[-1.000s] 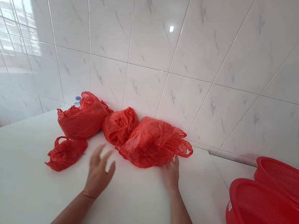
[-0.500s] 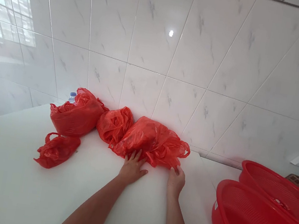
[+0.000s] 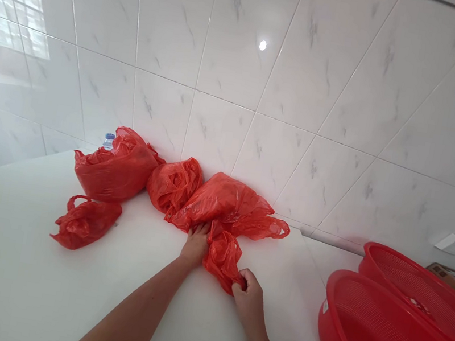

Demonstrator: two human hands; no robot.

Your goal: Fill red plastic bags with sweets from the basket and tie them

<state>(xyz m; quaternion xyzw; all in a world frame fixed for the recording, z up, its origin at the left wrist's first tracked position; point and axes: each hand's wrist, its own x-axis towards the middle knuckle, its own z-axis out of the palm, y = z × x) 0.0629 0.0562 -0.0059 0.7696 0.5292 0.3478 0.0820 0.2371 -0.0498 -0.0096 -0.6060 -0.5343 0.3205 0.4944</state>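
Firstly, a tiled white wall [image 3: 237,51] closes the far side, and against it I observe a white counter [image 3: 103,300]. Two red perforated baskets, a near one [image 3: 333,337] and a far one [image 3: 395,272], sit close together at the right. On the counter's far side stand a full red bag [image 3: 116,176] at left, a wide red bag [image 3: 221,195] at right, and a rounded red bag [image 3: 174,185] between them. A small red bag [image 3: 87,223] lies at the near left. Bunched red plastic [image 3: 225,254] extends nearward from the wide bag; I cannot tell whether they are joined. Of the hands, the right hand [image 3: 249,298] is closed, pinching the bunched plastic's near end; the left hand [image 3: 197,243] touches the wide bag's near edge, its fingers partly hidden, grip undeterminable. A blue-capped bottle [image 3: 108,140] shows behind the full bag.
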